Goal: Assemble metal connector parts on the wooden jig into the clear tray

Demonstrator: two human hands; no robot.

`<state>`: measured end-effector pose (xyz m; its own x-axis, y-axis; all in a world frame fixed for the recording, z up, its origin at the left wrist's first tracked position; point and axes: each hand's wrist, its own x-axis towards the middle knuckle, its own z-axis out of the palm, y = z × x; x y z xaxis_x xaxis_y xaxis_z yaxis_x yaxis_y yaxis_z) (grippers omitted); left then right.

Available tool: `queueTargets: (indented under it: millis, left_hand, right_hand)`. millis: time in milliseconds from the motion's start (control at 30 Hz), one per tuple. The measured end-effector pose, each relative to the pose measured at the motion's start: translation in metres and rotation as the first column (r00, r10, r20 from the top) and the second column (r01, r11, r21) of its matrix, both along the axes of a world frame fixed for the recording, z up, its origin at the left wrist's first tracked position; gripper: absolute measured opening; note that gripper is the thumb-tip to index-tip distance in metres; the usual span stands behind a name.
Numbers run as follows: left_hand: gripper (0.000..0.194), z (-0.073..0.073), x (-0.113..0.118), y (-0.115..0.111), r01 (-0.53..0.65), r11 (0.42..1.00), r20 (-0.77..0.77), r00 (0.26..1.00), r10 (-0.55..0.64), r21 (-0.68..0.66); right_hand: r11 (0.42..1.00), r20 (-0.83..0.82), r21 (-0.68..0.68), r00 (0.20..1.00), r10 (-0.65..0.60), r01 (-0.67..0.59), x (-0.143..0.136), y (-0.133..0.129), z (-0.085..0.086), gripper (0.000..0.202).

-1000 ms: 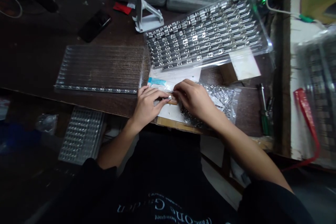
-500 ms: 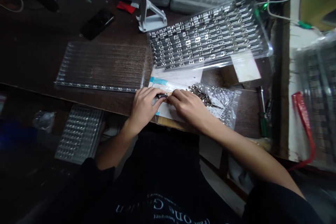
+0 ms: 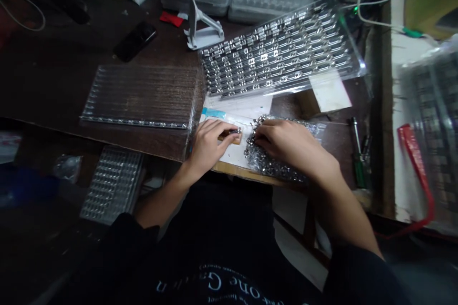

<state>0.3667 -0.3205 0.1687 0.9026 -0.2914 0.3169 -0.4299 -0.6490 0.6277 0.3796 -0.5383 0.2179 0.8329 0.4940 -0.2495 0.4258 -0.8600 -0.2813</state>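
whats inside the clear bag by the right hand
The bag shows many small, shiny metal parts; the right hand covers its middle, so whatever lies beneath cannot be seen.

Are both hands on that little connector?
No, only the left hand grips the connector; the right hand is apart, at the loose metal pieces.

Dark table (image 3: 64,66); on it a phone (image 3: 135,41); clear tray (image 3: 143,93); screwdriver (image 3: 358,162); bag of metal parts (image 3: 266,164).
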Motion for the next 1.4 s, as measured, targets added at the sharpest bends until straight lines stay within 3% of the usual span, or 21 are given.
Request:
queueTargets:
  millis: [100, 233, 333, 533, 633, 733, 833, 967, 1100, 1200, 1400]
  left_hand:
    - [0.006, -0.004, 0.0, -0.001, 0.003, 1.0, -0.006, 1.0, -0.002, 0.02]
    - [0.006, -0.005, 0.0, 0.0, 0.023, 0.999, -0.018, 1.0, -0.023, 0.039]
    - [0.005, -0.005, 0.001, 0.0, 0.038, 0.998, -0.016, 0.999, -0.037, 0.047]
    - [0.004, -0.007, -0.001, -0.002, 0.035, 0.998, -0.022, 0.999, -0.034, 0.045]
    - [0.009, -0.004, -0.001, 0.002, -0.02, 0.999, 0.012, 1.0, 0.02, -0.045]
    - [0.013, 0.002, 0.003, 0.018, -0.152, 0.982, 0.086, 0.983, 0.162, -0.107]
    - [0.013, 0.007, 0.01, 0.046, -0.232, 0.97, 0.09, 0.967, 0.238, -0.075]
    - [0.016, 0.006, 0.015, 0.083, -0.303, 0.947, 0.053, 0.949, 0.31, -0.104]
    - [0.015, 0.003, 0.013, 0.101, -0.232, 0.971, 0.051, 0.971, 0.235, -0.059]
    - [0.011, 0.002, 0.01, 0.105, -0.186, 0.982, 0.08, 0.98, 0.184, 0.018]
    - [0.011, 0.007, 0.015, 0.113, -0.221, 0.968, 0.093, 0.973, 0.211, 0.117]
  right_hand:
    - [0.99, -0.006, 0.143, 1.0, -0.007, 0.007, 0.002, -0.003, -0.001, 0.017]
    - [0.922, 0.013, 0.386, 0.999, -0.034, 0.026, 0.003, -0.008, 0.003, 0.022]
    - [0.881, 0.038, 0.471, 0.997, -0.062, 0.037, 0.003, -0.005, 0.001, 0.03]
    - [0.911, 0.095, 0.397, 0.982, -0.163, 0.112, 0.002, 0.012, -0.015, 0.036]
    - [0.927, 0.1, 0.346, 0.977, -0.187, 0.142, 0.003, 0.024, -0.023, 0.036]
    - [0.889, 0.044, 0.451, 0.993, -0.109, 0.078, 0.003, 0.036, -0.029, 0.028]
    - [0.846, 0.041, 0.531, 0.998, 0.037, -0.053, 0.001, 0.044, -0.031, 0.022]
    - [0.919, 0.165, 0.317, 0.968, 0.188, -0.232, -0.006, 0.051, -0.027, 0.024]
    - [0.936, 0.195, 0.192, 0.946, 0.259, -0.296, -0.01, 0.054, -0.023, 0.024]
    - [0.934, 0.155, 0.242, 0.961, 0.229, -0.262, -0.008, 0.052, -0.025, 0.026]
    - [0.913, 0.185, 0.354, 0.973, 0.141, -0.2, 0.0, 0.039, -0.029, 0.022]
